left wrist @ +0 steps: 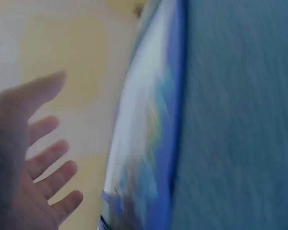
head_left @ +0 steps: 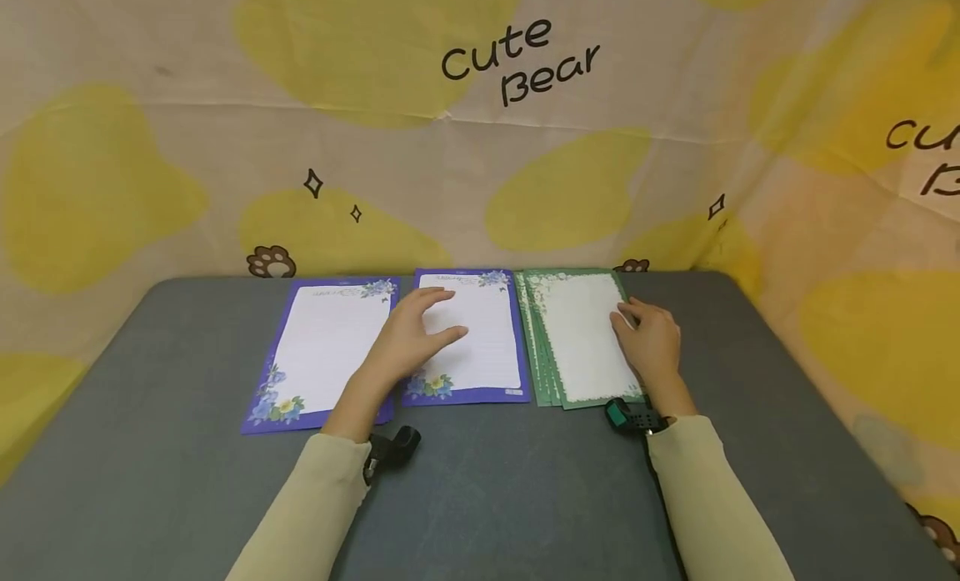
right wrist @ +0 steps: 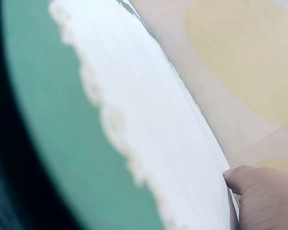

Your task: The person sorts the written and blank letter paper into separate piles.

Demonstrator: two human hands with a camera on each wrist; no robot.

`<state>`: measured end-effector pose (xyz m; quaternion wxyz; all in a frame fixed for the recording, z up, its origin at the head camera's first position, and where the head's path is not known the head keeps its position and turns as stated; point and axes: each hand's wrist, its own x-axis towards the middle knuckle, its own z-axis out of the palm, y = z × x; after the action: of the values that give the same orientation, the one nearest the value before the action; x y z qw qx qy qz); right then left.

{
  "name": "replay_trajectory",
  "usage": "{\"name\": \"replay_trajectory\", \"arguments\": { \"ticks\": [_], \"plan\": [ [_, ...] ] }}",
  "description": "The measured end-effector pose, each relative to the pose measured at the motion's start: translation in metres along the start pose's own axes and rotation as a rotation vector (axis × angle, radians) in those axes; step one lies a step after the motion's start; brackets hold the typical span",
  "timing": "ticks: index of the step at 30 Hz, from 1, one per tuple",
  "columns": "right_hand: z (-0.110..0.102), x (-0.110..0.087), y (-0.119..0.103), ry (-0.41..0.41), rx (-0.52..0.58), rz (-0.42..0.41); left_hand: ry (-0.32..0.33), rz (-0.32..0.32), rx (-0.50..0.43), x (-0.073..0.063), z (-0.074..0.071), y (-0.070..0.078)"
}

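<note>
Over the middle purple-bordered sheet of letter paper (head_left: 480, 339), my left hand (head_left: 408, 339) hovers with thumb and fingers spread, holding nothing. In the left wrist view those spread fingers (left wrist: 55, 179) show apart from the paper. Another purple-bordered sheet (head_left: 322, 339), printed with blue flowers, lies to the left, partly behind the left forearm. My right hand (head_left: 651, 339) pinches the right edge of the top green-bordered sheet (head_left: 588, 339), which lies on fanned-out green sheets (head_left: 550, 381). The right wrist view shows the thumb (right wrist: 242, 179) at the paper's edge; the other fingers are mostly hidden.
The sheets lie in a row along the far side of a grey table (head_left: 480, 489). Behind it hangs a cream and yellow cloth (head_left: 375, 156) with printed lettering, which continues along the right side. Black wrist cameras sit on both wrists.
</note>
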<state>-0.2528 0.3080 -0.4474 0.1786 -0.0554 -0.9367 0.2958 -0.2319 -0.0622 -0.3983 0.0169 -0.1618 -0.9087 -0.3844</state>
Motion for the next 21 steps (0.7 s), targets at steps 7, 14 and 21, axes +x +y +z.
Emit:
{"name": "replay_trajectory", "arguments": {
  "ticks": [7, 14, 21],
  "plan": [
    [0.001, 0.001, -0.001, -0.002, -0.033, -0.008, -0.009, -0.031, 0.027, -0.003, -0.001, -0.016],
    [-0.005, -0.001, -0.008, -0.048, -0.097, -0.015, -0.003, -0.058, 0.061, -0.003, -0.001, -0.029],
    [-0.007, 0.000, -0.020, 0.017, -0.070, -0.051, -0.030, -0.068, 0.032, -0.003, 0.003, -0.044]
  ]
}}
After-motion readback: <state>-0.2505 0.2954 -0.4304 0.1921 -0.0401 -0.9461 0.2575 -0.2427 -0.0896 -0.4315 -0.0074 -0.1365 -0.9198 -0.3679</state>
